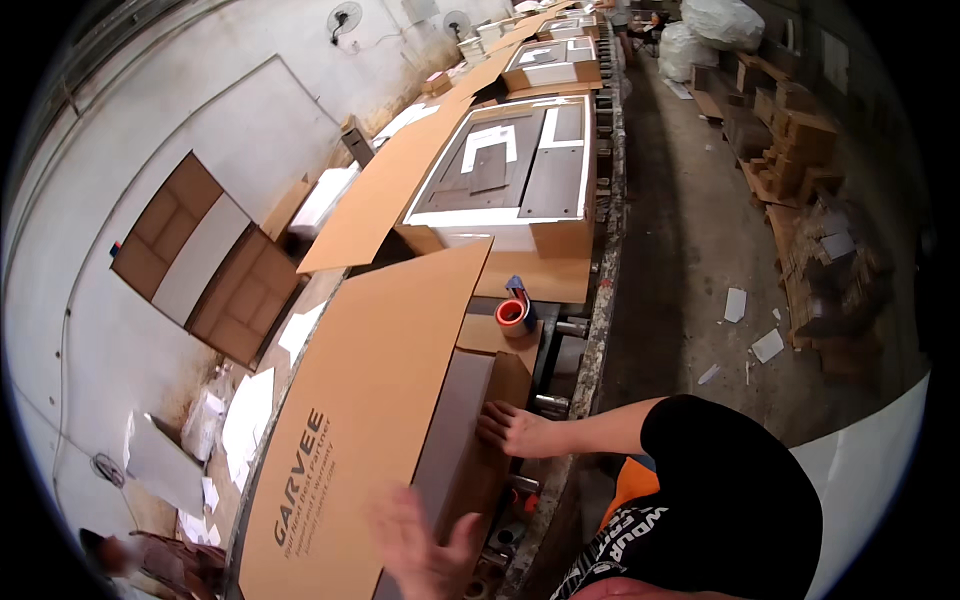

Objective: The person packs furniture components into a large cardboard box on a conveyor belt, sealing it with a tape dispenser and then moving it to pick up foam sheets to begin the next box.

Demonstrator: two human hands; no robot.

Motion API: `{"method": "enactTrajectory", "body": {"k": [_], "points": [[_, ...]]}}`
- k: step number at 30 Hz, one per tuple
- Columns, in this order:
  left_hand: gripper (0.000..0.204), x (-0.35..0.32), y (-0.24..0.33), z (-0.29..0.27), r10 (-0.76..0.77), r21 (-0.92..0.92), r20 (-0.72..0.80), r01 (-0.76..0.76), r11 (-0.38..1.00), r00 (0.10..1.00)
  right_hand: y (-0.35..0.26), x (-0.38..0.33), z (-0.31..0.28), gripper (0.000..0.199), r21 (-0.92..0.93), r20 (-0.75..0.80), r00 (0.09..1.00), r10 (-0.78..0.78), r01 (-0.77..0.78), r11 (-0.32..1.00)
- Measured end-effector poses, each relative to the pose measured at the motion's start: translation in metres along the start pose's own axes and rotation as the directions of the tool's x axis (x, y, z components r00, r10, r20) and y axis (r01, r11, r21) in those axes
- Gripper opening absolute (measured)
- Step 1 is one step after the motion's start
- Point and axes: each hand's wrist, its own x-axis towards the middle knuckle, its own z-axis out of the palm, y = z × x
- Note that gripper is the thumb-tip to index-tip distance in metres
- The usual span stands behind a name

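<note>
A long brown cardboard carton (508, 375) lies on the roller conveyor in front of me, its wide printed flap (375, 385) folded out to the left. A pale grey-white sheet (460, 415) shows along its top, between flap and side wall. My right hand (515, 430) rests on the carton's near side edge, its fingers laid against the cardboard, holding nothing. Blurred by motion, my left hand (420, 545) hovers over the flap's lower edge with fingers and thumb apart. A tape dispenser (514, 314) with a red-rimmed roll stands at the carton's far end.
Farther up the line sits an open carton of dark wood panels (490, 165) edged in white foam, with more cartons beyond. Metal rollers (552, 404) border the conveyor. Stacked cardboard (800, 140) stands across the aisle at right. A person (165, 560) is at lower left.
</note>
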Motion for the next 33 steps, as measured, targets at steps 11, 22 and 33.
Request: {"method": "enactTrajectory", "body": {"k": [11,22,33], "points": [[0.123,-0.024,-0.03,0.1,-0.24,0.31,0.711,0.012,0.951,0.661,-0.014,0.005,-0.018,0.015,0.079,-0.14,0.988,0.06,-0.049,0.996],[0.101,-0.022,-0.024,0.093,-0.18,0.243,0.653,0.022,0.97,0.736,0.043,0.056,0.021,0.01,0.508,-0.445,0.838,0.314,-0.052,0.86],[0.102,0.016,-0.01,0.122,-0.174,0.105,0.645,0.14,0.985,0.744,0.211,-0.044,0.13,0.076,0.143,0.416,-0.09,0.905,-0.976,-0.162]]}}
